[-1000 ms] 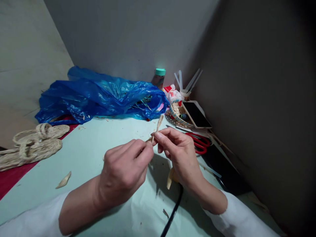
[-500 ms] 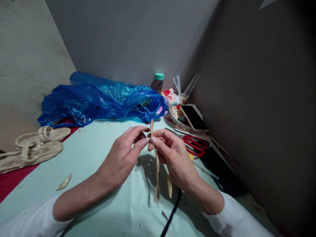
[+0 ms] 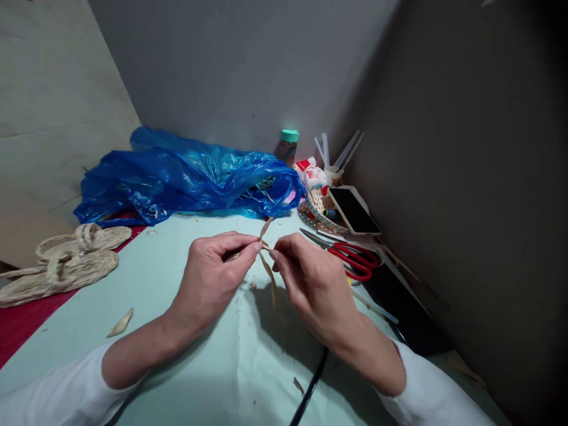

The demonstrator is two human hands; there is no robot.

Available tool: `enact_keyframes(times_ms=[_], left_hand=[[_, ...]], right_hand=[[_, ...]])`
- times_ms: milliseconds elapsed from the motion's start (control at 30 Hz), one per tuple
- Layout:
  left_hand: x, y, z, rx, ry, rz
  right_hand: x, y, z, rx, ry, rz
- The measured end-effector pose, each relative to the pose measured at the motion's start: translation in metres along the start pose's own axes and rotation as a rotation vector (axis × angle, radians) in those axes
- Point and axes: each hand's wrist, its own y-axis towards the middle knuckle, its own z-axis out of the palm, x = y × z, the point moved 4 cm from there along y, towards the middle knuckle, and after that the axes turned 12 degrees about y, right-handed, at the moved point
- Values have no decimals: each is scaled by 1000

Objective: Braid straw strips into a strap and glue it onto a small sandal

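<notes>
W/ L hand (image 3: 210, 269) pinching dry strip (image 3: 271, 279) & R hand (image 3: 316, 284) thin strand (image 3: 267, 248) just beside, prob. best tension gently.

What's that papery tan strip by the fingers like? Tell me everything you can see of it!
The thin, papery tan strip looks like dried plant leaf, narrow and slightly twisted. The bare left hand pinches it above the pale mint-green work surface. A short end sticks up, leaning right; a longer tail hangs down between the hands. The bare right hand pinches a thin tan piece there, but I can't tell whether it's the same strip.
</notes>
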Motion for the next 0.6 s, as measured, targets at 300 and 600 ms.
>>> enact_keyframes(times_ms=[300,600], left_hand=[[22,-4,16,123,-452,-296],[0,-5,12,227,-219,-181]], right_hand=[[16,-17,26,33,-426,-472],[-2,6,-12,-122,276,149]])
